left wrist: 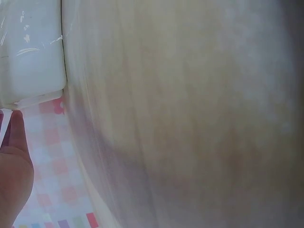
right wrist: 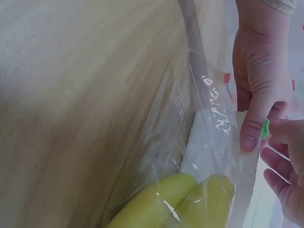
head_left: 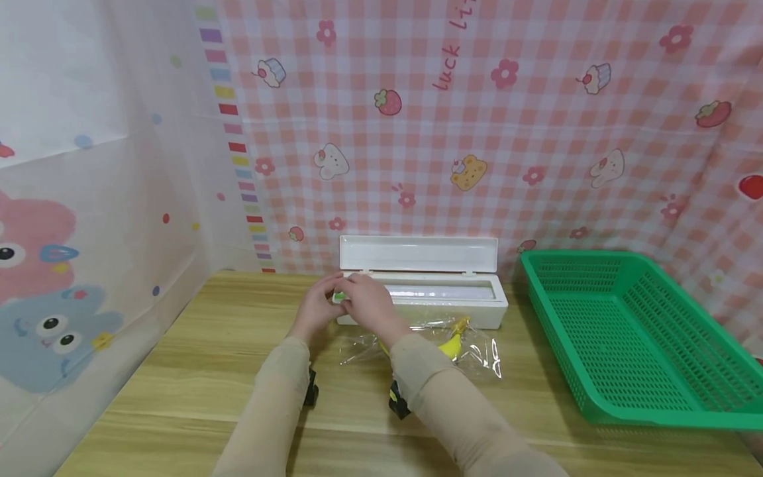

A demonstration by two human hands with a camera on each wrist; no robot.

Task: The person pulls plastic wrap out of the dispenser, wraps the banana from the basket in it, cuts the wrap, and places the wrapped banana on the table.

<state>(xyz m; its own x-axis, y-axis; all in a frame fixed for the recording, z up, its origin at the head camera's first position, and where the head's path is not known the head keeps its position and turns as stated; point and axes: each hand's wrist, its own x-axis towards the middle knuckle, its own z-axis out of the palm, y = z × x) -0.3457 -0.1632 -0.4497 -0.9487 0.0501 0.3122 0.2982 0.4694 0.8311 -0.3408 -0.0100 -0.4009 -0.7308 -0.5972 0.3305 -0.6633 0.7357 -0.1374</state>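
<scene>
A white cling film dispenser box [head_left: 444, 314] stands at the back of the table, its lid [head_left: 417, 254] raised and a film roll [head_left: 441, 291] inside. My left hand [head_left: 314, 311] grips the box's left end; in the right wrist view its thumb [right wrist: 251, 130] lies on the front edge. At that same end my right hand [head_left: 371, 303] pinches a small green slider [right wrist: 265, 129], partly hidden by the fingers. Clear film [head_left: 489, 358] drapes from the box over yellow bananas [right wrist: 166, 202] on the table. My right forearm hides part of the bananas in the head view.
A green plastic basket [head_left: 587, 391] stands on the right of the wooden table [head_left: 197, 358]. Behind the box hangs a pink checked cloth [head_left: 417, 146], and a white printed cloth [head_left: 137, 218] covers the left side. Black wrist mounts [head_left: 398, 399] show beneath the forearms.
</scene>
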